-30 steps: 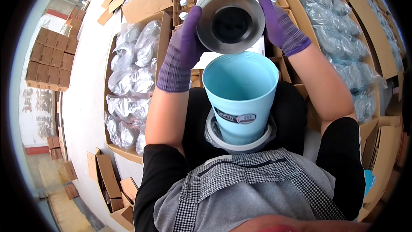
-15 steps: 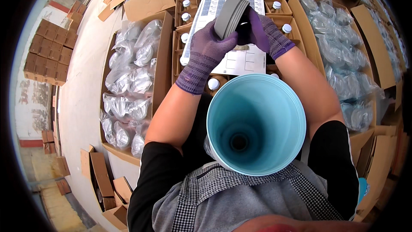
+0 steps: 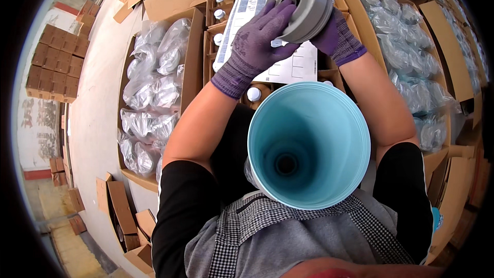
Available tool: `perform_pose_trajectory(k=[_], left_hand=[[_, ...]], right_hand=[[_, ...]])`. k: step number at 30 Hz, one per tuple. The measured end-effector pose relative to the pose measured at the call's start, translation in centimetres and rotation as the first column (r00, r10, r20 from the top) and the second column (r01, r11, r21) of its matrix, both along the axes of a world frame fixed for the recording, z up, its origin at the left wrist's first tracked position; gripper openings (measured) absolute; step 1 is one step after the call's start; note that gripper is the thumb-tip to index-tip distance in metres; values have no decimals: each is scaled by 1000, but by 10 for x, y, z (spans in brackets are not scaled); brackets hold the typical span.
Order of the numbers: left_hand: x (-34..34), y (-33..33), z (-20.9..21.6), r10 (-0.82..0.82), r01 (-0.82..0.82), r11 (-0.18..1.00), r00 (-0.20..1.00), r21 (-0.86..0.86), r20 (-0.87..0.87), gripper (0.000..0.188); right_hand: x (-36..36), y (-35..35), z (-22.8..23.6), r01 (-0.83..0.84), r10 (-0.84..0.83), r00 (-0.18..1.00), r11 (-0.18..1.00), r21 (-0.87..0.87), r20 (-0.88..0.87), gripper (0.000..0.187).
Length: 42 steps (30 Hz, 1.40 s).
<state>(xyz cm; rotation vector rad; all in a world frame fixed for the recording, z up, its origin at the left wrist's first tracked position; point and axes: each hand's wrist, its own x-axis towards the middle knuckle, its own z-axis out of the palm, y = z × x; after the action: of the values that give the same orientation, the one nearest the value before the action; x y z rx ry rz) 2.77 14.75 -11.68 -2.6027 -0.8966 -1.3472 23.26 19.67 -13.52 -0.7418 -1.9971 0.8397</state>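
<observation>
A grey round plastic lid-like part (image 3: 315,13) with a ridged side and a recessed, holed face is held up beyond the tub. My left hand (image 3: 257,44), in a purple knit glove, grips its left edge, fingers laid over the face and thumb below the rim. My right hand (image 3: 335,38), gloved alike, is wrapped round its right side; most of those fingers are hidden behind the part. In front of my body stands a light blue, deep round tub (image 3: 309,118), open at the top with a dark round spot at its bottom.
Under my hands, a printed sheet (image 3: 296,67) lies over a divided carton (image 3: 210,54) of white-capped bottles (image 3: 253,93). Cartons of clear-bagged items (image 3: 154,92) stand left and right (image 3: 411,72). Stacked brown boxes (image 3: 56,62) and folded cardboard (image 3: 121,206) are farther left.
The grey part has moved right and turned, so its face now shows. My left fingers have come over that face, and my right hand has shifted to the right side.
</observation>
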Motion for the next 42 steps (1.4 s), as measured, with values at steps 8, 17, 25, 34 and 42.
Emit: perform_pose_trajectory(k=[8,17,25,34,42], left_hand=[[-42,88,-60,381,-468,395,866,-790,-323,38],[-27,108,-67,375,-382,398,898,-834,-232,36],[23,60,-46,174,-124,461,984,-878,-48,35],[21,55,-31,128,14,554,987,-833,101,34],[22,53,-18,402,730,-229,673,-644,620,92]], right_hand=[[40,-37,-12,277,-223,617,959,57,755,52],[55,-52,-66,180,-70,661,981,-67,747,82],[76,33,-85,433,-457,771,887,160,443,50],[122,147,-132,663,-393,268,737,127,880,64],[95,-31,130,128,-555,738,675,727,385,42]])
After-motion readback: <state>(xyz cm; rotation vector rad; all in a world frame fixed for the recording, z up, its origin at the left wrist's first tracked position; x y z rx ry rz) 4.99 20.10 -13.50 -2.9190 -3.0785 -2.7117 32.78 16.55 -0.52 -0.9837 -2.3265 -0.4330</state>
